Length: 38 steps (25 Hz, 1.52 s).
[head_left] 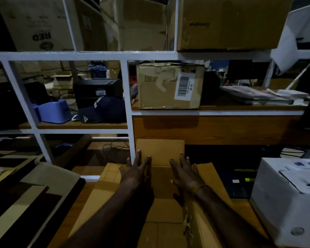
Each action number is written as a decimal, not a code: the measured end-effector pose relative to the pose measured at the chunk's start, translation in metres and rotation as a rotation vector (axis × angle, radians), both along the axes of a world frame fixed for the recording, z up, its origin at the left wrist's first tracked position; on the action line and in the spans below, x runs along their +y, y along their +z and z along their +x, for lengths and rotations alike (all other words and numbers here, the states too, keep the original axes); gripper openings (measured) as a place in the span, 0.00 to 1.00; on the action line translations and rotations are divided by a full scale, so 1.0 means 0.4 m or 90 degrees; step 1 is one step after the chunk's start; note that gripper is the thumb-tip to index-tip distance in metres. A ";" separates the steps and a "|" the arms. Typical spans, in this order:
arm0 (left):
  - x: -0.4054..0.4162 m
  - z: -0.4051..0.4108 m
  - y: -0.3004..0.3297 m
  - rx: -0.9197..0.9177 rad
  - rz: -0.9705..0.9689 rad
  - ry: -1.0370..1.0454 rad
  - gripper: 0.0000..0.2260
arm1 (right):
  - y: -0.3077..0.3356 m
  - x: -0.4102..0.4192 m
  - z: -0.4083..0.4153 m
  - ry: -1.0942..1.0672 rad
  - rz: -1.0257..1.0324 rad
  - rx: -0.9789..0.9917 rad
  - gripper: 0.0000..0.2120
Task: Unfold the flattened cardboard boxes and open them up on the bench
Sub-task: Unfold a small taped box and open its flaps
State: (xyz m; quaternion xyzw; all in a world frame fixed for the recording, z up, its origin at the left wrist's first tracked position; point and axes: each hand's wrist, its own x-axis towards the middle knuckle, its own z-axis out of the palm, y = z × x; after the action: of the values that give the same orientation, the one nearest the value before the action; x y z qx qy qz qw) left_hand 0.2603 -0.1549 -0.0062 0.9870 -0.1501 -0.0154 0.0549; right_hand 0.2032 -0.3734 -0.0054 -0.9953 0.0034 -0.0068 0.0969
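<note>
A brown cardboard box (161, 208) stands opened up on the wooden bench (82, 199) right in front of me, its flaps spread outward. The far flap (159, 149) stands up against the shelf. My left hand (134, 170) lies flat with fingers spread on the left flap. My right hand (185, 173), with a yellow band at the wrist, lies flat with fingers spread on the right flap. Neither hand grips anything.
A white metal shelf frame (131, 111) rises just behind the box, holding a taped carton (168, 86), a dark cap (104, 110) and a blue tub (52, 111). A white box (286, 199) sits at the right. Flat dark and tan sheets (25, 197) lie at the left.
</note>
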 end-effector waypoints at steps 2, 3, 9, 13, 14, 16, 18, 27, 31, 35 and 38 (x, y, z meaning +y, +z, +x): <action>-0.006 0.018 -0.004 0.017 0.021 0.013 0.39 | -0.011 -0.005 0.017 -0.021 0.014 -0.018 0.39; -0.009 0.023 -0.007 0.019 0.036 0.019 0.40 | -0.018 -0.009 0.025 -0.034 0.019 -0.020 0.39; -0.008 0.022 -0.028 0.048 0.102 0.032 0.43 | -0.051 -0.016 0.042 -0.060 -0.024 -0.006 0.41; 0.004 -0.003 -0.038 0.060 0.095 0.023 0.42 | -0.060 -0.010 0.022 -0.054 -0.041 -0.002 0.39; 0.011 -0.011 -0.039 0.062 0.089 0.020 0.42 | -0.061 -0.008 0.015 -0.053 -0.035 -0.003 0.38; 0.024 -0.028 -0.043 0.049 0.072 0.010 0.40 | -0.063 -0.005 0.000 -0.050 -0.025 -0.008 0.36; 0.037 -0.052 -0.047 0.025 0.061 0.000 0.38 | -0.070 0.002 -0.018 -0.043 -0.030 -0.019 0.35; 0.095 -0.146 -0.038 0.073 0.037 -0.027 0.41 | -0.060 0.057 -0.138 -0.075 0.006 0.010 0.38; 0.142 -0.214 -0.036 0.076 0.038 -0.034 0.43 | -0.049 0.082 -0.236 -0.107 -0.003 0.050 0.44; 0.187 -0.309 -0.050 0.084 -0.035 -0.007 0.41 | -0.049 0.118 -0.373 -0.145 0.010 0.048 0.45; 0.204 -0.378 -0.061 0.057 -0.045 0.001 0.40 | -0.046 0.144 -0.472 -0.154 0.015 0.084 0.45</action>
State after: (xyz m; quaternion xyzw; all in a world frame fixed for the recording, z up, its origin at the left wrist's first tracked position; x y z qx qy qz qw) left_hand 0.1092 -0.0732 -0.0304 0.9829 -0.1470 -0.0545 0.0965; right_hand 0.0146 -0.3158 -0.0238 -0.9847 0.1298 0.0469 0.1067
